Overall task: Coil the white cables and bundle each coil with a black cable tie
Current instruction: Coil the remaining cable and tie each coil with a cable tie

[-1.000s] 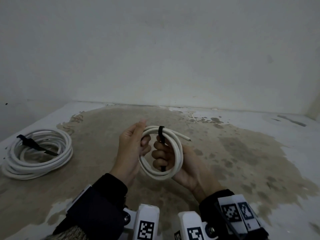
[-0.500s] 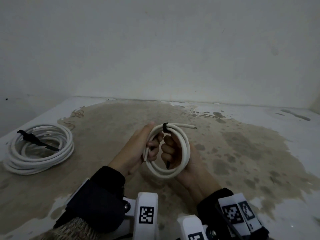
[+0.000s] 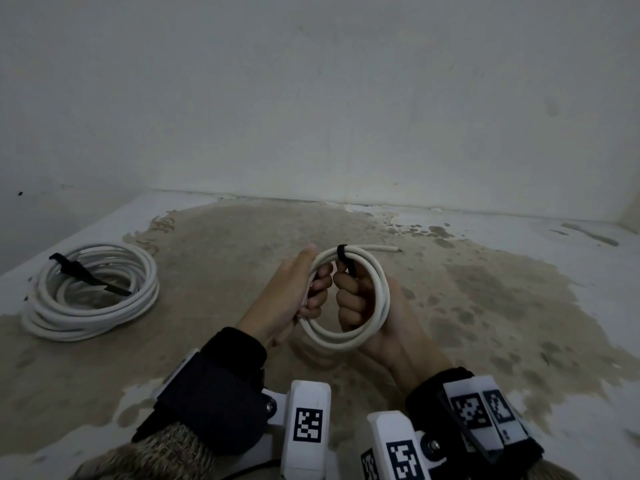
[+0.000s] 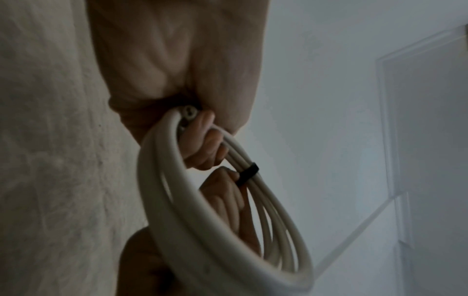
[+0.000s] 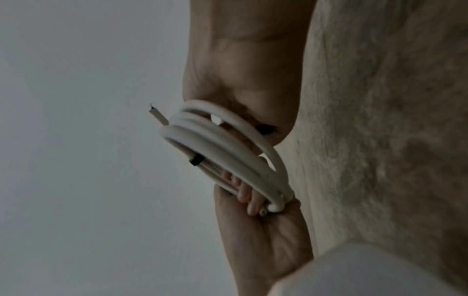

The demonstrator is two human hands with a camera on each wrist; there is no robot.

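Observation:
I hold a small white cable coil (image 3: 346, 337) upright between both hands above the floor. A black cable tie (image 3: 342, 252) wraps its top strands, beside the loose cable end (image 3: 384, 249). My left hand (image 3: 294, 289) grips the coil's left side, fingers curled through the ring. My right hand (image 3: 356, 299) is fisted inside the ring on the tie's tail, and the coil's right arc lies across its palm. The left wrist view shows the coil (image 4: 164, 200) and the tie (image 4: 249, 173). The right wrist view shows the same coil (image 5: 215, 144) and tie (image 5: 197, 160).
A larger white cable coil (image 3: 90, 306) lies on the floor at the left with a black tie (image 3: 86, 277) across it. The stained concrete floor (image 3: 485, 306) meets a pale wall (image 3: 311, 98) behind. Tagged wrist mounts (image 3: 308, 424) show at the bottom.
The tie's tail, which ran down across the coil, now disappears into my right fist. My left fingers have closed round the coil. The loose cable end has swung level, pointing right.

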